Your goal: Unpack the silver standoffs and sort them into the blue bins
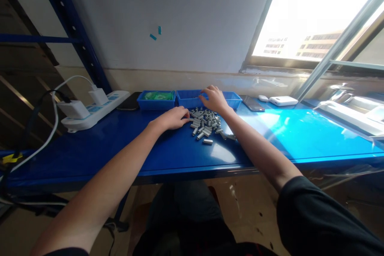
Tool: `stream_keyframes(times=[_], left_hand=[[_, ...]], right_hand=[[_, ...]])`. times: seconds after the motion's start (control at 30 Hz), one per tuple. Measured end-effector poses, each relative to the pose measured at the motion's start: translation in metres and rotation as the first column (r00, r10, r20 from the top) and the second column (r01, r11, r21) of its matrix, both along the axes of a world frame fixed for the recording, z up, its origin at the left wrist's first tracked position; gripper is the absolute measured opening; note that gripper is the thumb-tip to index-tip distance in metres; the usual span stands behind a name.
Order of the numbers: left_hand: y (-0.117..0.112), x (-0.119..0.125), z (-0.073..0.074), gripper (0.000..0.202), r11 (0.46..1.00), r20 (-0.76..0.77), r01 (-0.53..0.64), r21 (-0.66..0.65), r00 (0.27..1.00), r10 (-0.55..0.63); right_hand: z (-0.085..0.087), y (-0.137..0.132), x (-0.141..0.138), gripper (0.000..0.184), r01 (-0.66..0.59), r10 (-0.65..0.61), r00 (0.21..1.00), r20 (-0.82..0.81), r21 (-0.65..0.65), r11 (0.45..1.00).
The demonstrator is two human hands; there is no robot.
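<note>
On the blue table, heaped short silvery-grey pieces, 2 hands loosely curled, grip unclear

Small pieces look like smooth metal; bins, plastic; tabletop, glossy; wall, matt.

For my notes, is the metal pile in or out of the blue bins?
Out: the metal pile lies on the blue table, in front of the bins.

Window blown out, upper right; glare on tabletop; left side dim.
</note>
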State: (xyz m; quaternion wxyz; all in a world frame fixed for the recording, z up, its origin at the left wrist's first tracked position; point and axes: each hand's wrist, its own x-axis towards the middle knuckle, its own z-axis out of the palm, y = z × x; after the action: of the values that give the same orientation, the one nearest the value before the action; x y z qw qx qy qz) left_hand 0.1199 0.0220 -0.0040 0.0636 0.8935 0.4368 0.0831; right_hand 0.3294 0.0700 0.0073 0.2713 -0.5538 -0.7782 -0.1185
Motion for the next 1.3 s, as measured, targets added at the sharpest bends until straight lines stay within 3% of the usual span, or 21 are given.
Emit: stream_keyframes(times=[0.17,0.4,0.6,0.8,0.9,1.0,1.1,1.17,1.3], left_hand=[[0.002,0.000,-0.001,0.025,1.000,0.022,-0.009,-0.008,1.000,0.010],[0.012,-0.001,-0.006,0.023,0.988,0.134,-0.094,0.122,0.988,0.077],[0.015,-0.003,-0.010,0.021,0.971,0.243,-0.122,0.204,0.967,0.070],[0.009,0.000,0.001,0.023,0.934,0.362,-0.145,0.328,0.932,0.018],[0.014,0.009,0.008,0.027,0.887,0.365,-0.289,0.361,0.919,0.151],[0.020,0.016,0.008,0.029,0.829,0.337,-0.396,0.395,0.902,0.271],[0.017,0.011,0.003,0.025,0.840,0.311,-0.280,0.465,0.940,0.141],[0.011,0.003,0.001,0.024,0.834,0.314,-0.198,0.515,0.949,0.032],[0.004,-0.005,-0.003,0.025,0.836,0.322,-0.150,0.528,0.946,-0.034]], right_hand=[[-0.017,0.001,0.011,0.050,0.029,-0.018,0.997,0.076,-0.144,0.989],[-0.013,-0.001,0.007,0.052,0.031,-0.031,1.000,0.004,-0.093,0.995],[-0.011,-0.015,0.009,0.037,0.030,-0.028,0.999,0.019,-0.116,0.993],[-0.013,-0.018,0.014,0.036,-0.007,0.007,1.000,-0.001,-0.121,0.993],[-0.012,-0.020,0.014,0.033,-0.014,0.013,1.000,-0.006,-0.109,0.994],[-0.008,-0.025,0.012,0.027,-0.023,0.023,1.000,0.011,-0.010,1.000],[-0.001,-0.032,0.008,0.022,-0.045,0.044,0.999,0.033,0.048,0.998],[0.002,-0.037,0.004,0.022,-0.065,0.072,0.992,0.106,-0.069,0.996],[0.004,-0.045,-0.008,0.024,-0.010,0.114,0.955,0.273,-0.356,0.935]])
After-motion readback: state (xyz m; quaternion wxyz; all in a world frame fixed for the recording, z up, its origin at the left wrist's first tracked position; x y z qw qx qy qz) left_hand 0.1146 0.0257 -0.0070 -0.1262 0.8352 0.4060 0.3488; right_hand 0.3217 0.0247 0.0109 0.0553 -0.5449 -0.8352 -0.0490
